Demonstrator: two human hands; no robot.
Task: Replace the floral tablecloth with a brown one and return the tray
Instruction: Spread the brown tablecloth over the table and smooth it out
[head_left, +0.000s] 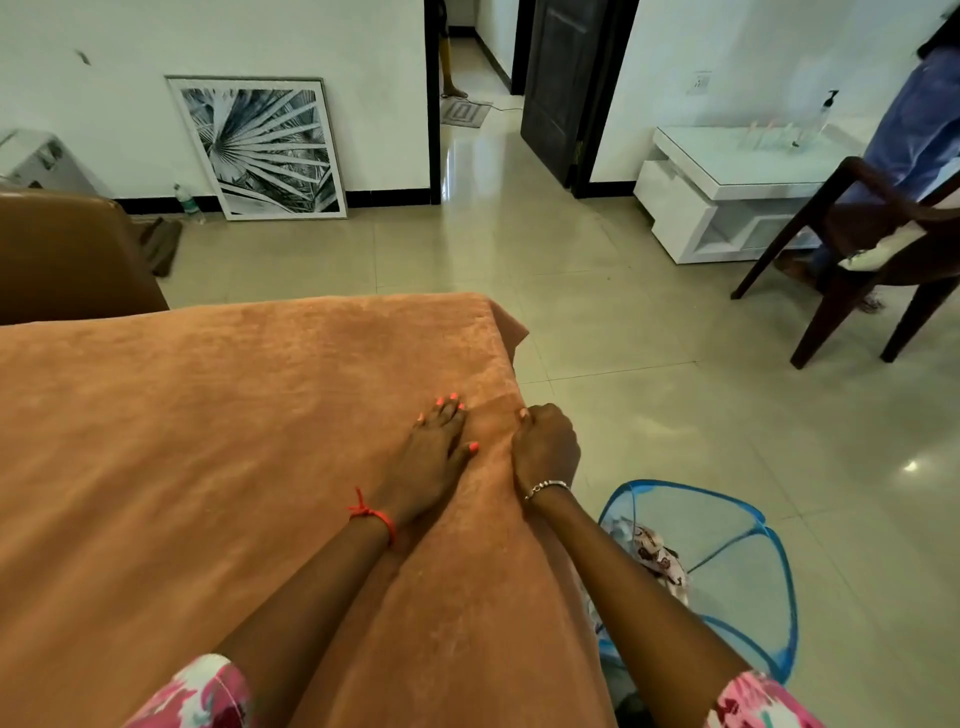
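**Brown cloth on table, both your hands at its right edge**

Glossy beige floor tiles (649, 322) fill the room, white walls behind. Your table is covered by the fuzzy orange-brown tablecloth (208, 441), which spreads across the top and hangs over the right edge and far corner.

Your left hand (434, 457) lies flat on the cloth near the right edge, fingers together and stretched forward, thumb out to the side, palm down, gripping nothing. Red thread bracelet (371, 514) on that wrist.

Your right hand (545, 449) sits just beside it at the table edge, curled closed into a fist on the cloth where it folds over the side. Silver bead bracelet (545, 487) on that wrist. Pink floral sleeves show at the bottom.

Blue mesh pop-up laundry basket (748, 545) stands on the floor just right of the table, with crumpled white-and-pink floral fabric (660, 558) inside it; cannot tell for sure that it is the floral tablecloth. No tray in view.

Further off: framed black-and-white palm leaf print (260, 145) leaning on the wall, dark wooden chair (872, 249) at right, white low cabinet (727, 192) behind it, brown padded chair back (67, 254) at left.
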